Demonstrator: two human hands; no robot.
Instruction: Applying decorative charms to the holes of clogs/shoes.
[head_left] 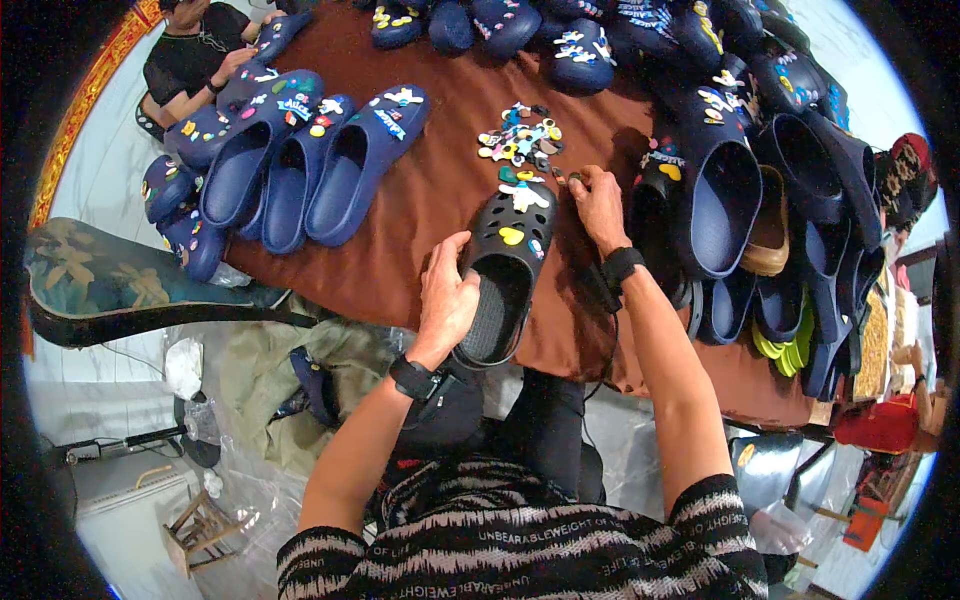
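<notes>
A black clog (498, 300) with holes in its upper lies at the near edge of the brown-covered table, toe pointing away from me. Several charms sit in its holes, among them a yellow heart (511, 237) and a white figure (524, 194). My left hand (447, 300) is closed on the clog's left side, thumb at the opening. To the right of the toe, the fingers of my right hand (601, 205) are pinched together; a small dark bit shows at the fingertips, too small to name. A pile of loose colourful charms (520, 138) lies just beyond the toe.
Navy clogs (365, 165) with charms line the left of the brown cloth (420, 265). More are stacked at the right (722, 205) and far side, with a brown clog (768, 225) and lime-green ones (787, 345) among them. Another person (195, 60) handles a clog at the far left.
</notes>
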